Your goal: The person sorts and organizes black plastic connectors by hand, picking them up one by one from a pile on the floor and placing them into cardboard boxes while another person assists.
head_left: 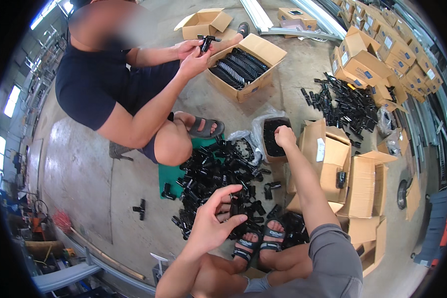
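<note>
The black tubular fitting I am working with is upright above the heap, in front of my feet. My left hand grasps it, thumb on the near side and fingers around the far side; part of its shape is hidden there. My right hand is at the right part of a small carton of tiny black pieces, its fingers bunched; I cannot tell whether they pinch anything. A clear plastic bag spills over that carton's left side.

Below my left hand I see a large pile of black fittings, spread partly over a green mat and reaching my sandals. One loose fitting lies well apart on the floor to the left.

Across from me a co-worker sits low, both hands gripping another black connector. Beside them stands an open carton filled with neat rows of black parts. To my right I have tall open cartons, one just beside my forearm, and beyond them a second black heap, with stacked boxes farther back.
</note>
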{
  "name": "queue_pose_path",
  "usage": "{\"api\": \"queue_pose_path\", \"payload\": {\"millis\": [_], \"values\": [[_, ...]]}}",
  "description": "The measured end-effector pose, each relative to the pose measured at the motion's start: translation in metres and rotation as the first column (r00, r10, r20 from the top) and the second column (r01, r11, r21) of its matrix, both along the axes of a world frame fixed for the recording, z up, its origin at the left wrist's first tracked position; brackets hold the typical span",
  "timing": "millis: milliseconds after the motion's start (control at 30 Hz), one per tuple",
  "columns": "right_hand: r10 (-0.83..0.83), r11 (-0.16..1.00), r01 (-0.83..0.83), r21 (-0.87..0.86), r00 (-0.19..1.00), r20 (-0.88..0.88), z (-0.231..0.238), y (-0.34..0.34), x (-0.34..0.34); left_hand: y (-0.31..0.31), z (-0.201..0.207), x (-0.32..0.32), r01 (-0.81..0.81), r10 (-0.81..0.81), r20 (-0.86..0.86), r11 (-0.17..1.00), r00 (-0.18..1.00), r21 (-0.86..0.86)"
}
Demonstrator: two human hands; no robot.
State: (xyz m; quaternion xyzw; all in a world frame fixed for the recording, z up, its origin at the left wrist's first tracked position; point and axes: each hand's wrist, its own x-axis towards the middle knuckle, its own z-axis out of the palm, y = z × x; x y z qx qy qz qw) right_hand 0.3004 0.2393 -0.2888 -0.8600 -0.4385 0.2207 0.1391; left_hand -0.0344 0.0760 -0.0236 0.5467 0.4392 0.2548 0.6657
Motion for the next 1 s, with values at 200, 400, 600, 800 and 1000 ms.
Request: {"api": "queue_pose_path", "payload": {"millis": [200, 400, 600, 800, 1000], "values": [[-0.02, 0.997, 0.023, 0.069, 0.999, -0.046, -0.064, 0.006, -0.026, 0.013, -0.012, -0.003, -0.051, 0.055, -0.147, 0.998, 0.988, 0.026], [-0.015, 0.947, 0.001, 0.321, 0.999, 0.041, -0.094, 0.01, -0.027, 0.024, -0.019, 0.001, 0.023, 0.04, -0.352, 0.985, 0.935, 0.173], [0.043, 0.946, -0.027, 0.322, 0.998, -0.044, -0.083, 0.014, -0.025, 0.025, -0.021, 0.001, 0.09, 0.025, -0.491, 0.974, 0.871, 0.209], [0.186, 0.8, -0.194, 0.567, 0.98, 0.072, -0.042, 0.021, -0.021, 0.025, -0.024, -0.011, 0.157, 0.043, -0.551, 0.937, 0.833, 0.311], [0.763, 0.602, -0.432, 0.672, 0.56, -0.323, 0.194, -0.083, -0.111, 0.021, -0.02, -0.011, 0.295, -0.061, -0.581, 0.901, 0.812, 0.317]]}}
